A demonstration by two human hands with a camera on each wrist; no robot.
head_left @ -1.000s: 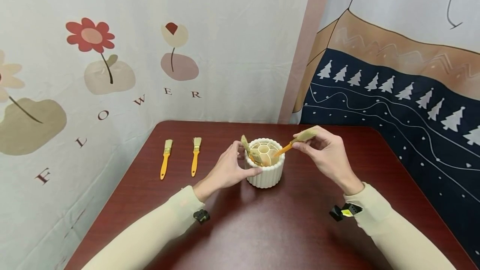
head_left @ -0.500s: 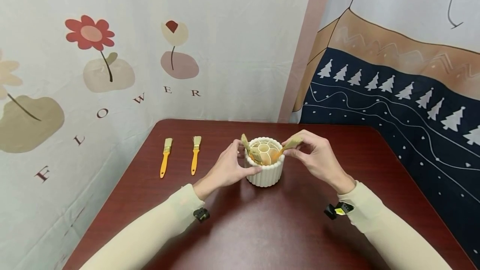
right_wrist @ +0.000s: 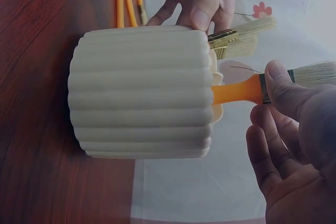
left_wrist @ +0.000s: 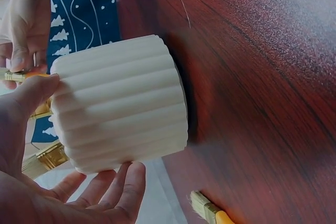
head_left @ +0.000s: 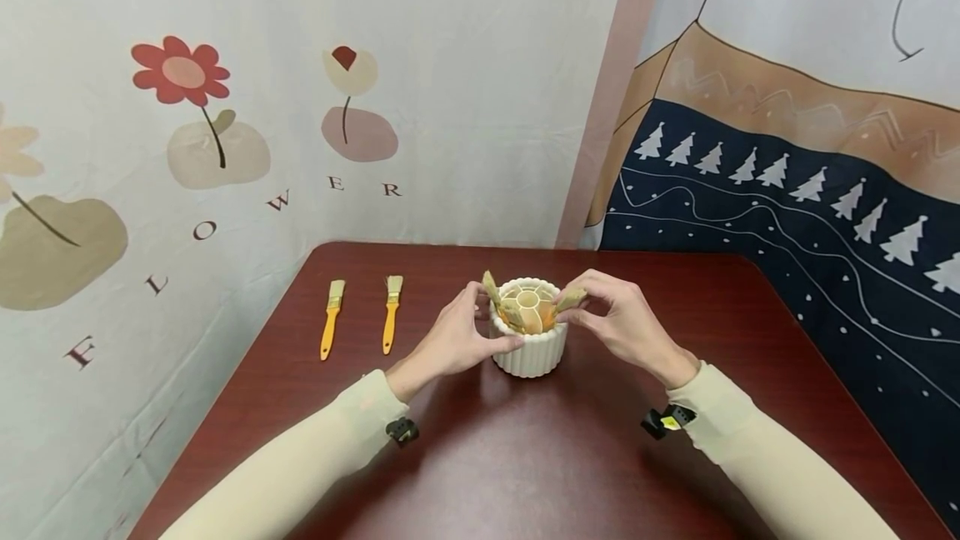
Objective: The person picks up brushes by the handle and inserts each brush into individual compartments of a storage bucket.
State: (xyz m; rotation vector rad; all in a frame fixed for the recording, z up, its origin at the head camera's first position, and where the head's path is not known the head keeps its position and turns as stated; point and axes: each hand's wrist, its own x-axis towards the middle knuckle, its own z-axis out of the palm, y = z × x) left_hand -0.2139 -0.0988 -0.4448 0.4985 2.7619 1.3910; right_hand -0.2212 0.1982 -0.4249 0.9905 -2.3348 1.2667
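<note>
Brush (right_wrist: 239, 92) pinched by right hand (head_left: 621, 315) has sunk deeper into holder (head_left: 529, 357) left hand (head_left: 452, 340) grips.

pale printed cloth (head_left: 480, 90) behind dark-red table (head_left: 525, 457)

In the head view the light is bright and even; a pale sheen lies on the table (head_left: 517, 465), with soft shadows below the sleeves (head_left: 300, 458); both wrist views are dimmer; in the left one, grainy glare whitens the upper right, and the pot (left_wrist: 121, 103) casts dark shadow.
</note>
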